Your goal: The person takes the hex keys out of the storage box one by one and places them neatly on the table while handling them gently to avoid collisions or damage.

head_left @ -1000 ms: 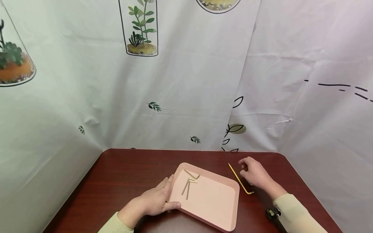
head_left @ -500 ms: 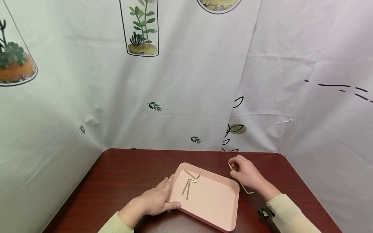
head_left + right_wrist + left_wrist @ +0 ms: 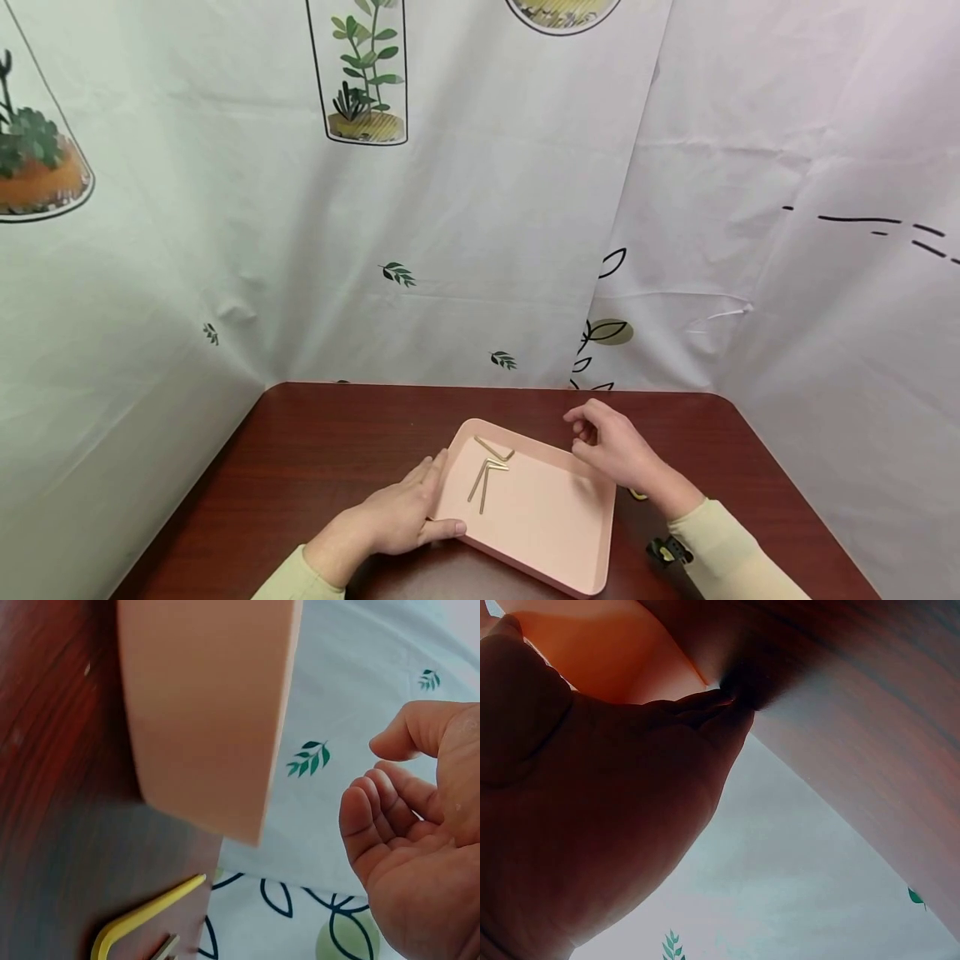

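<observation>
A pink tray (image 3: 547, 521) sits at an angle on the table. Several brass-coloured L-shaped hex keys (image 3: 483, 490) lie in its left part. My left hand (image 3: 397, 512) rests on the tray's left corner, fingers straight along the side wall and thumb on the front rim; in the left wrist view the hand (image 3: 607, 802) is dark. My right hand (image 3: 618, 442) hovers by the back right edge, fingers loosely curled and holding nothing. Under that arm, a yellow L-shaped hex key (image 3: 637, 495) is mostly hidden; the right wrist view shows the yellow key (image 3: 150, 910) beside the tray (image 3: 202, 697).
The dark red wooden table (image 3: 337, 433) has rounded back corners. A white cloth backdrop (image 3: 480, 208) printed with plants hangs along its back and sides. A dull metal tip (image 3: 166, 947) shows next to the yellow key in the right wrist view.
My right hand has moved left, from beside the yellow hex key, across it, to the tray's back right edge. The yellow key stays on the table; the left hand and tray have not moved.
</observation>
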`<state>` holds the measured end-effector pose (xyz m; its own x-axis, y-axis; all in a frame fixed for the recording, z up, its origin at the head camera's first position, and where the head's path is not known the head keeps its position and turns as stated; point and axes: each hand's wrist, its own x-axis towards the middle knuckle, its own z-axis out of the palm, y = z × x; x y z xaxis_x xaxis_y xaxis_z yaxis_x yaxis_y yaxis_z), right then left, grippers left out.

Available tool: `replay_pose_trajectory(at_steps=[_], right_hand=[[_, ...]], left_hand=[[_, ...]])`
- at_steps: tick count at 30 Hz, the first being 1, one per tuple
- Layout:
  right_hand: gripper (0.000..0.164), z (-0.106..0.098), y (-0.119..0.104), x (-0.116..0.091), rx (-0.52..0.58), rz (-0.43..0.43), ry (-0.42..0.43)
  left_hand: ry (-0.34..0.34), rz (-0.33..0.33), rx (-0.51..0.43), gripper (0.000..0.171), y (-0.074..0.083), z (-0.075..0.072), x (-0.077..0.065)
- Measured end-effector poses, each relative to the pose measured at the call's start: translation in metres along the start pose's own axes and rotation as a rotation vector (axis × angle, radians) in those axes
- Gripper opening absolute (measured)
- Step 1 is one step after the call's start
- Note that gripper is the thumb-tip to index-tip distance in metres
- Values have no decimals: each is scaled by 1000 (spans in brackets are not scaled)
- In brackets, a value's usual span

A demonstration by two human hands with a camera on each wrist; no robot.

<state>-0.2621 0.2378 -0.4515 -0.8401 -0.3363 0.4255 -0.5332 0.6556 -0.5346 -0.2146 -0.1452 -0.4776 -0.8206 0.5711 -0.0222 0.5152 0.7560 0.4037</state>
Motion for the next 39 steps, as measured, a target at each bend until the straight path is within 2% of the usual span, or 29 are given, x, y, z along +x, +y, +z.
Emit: replay_pose_trajectory(at_steps=[12, 24, 30, 39], right_hand=[[37, 13, -18, 8, 67, -92, -20], [37, 31, -35, 15, 72, -173, -97], [38, 38, -45, 17, 93, -183, -142], [37, 46, -49, 17, 78, -234, -192]], left_hand=[[-1, -6, -11, 117, -1, 0, 1], [7, -9, -9, 118, 0, 0, 1], [8, -9, -9, 118, 0, 0, 1], [10, -7, -8, 118, 1, 0, 0]])
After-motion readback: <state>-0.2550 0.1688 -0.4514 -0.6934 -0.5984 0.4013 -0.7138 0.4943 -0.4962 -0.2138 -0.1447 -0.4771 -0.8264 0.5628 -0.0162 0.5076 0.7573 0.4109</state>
